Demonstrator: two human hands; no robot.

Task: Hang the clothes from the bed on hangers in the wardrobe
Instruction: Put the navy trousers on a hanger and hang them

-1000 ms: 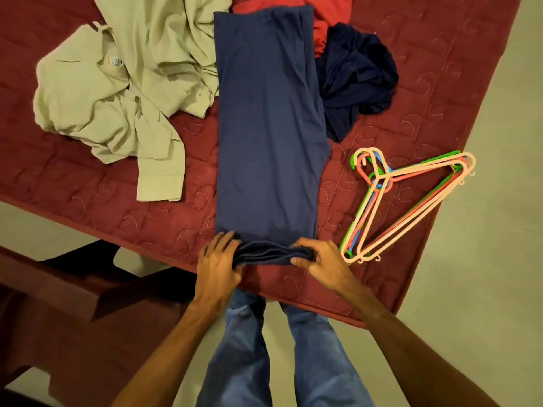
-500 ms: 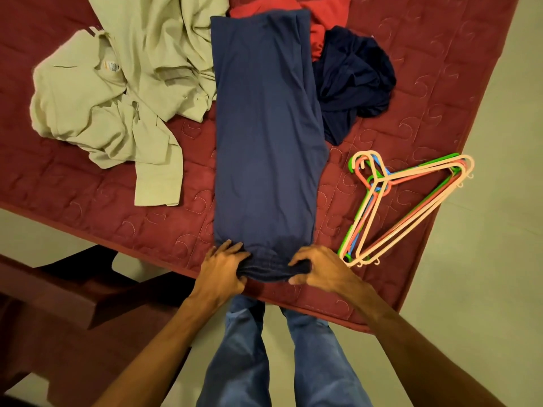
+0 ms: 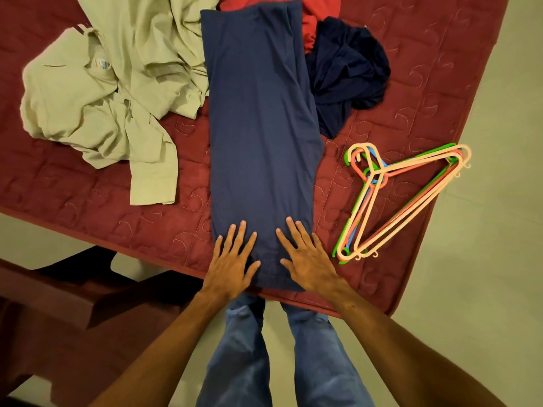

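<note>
A long blue garment (image 3: 258, 127) lies folded lengthwise down the middle of the dark red bed (image 3: 88, 195), its near end at the bed's edge. My left hand (image 3: 232, 259) and my right hand (image 3: 308, 257) both rest flat on that near end, fingers spread, holding nothing. A stack of plastic hangers (image 3: 393, 198) in peach, pink, green and blue lies to the right of the garment. A pale green shirt (image 3: 102, 89) is crumpled at the left. A dark navy garment (image 3: 349, 71) and a red one (image 3: 308, 19) lie at the back right.
The bed's near edge runs diagonally from the left down to its corner at lower right. Pale floor (image 3: 484, 289) lies right of the bed. A dark wooden piece of furniture (image 3: 58, 318) stands at lower left. My legs in blue jeans (image 3: 244, 362) are against the bed.
Both hands let go of the bunched near end of the blue garment and now lie flat on it with fingers spread; that end is smoothed out.
</note>
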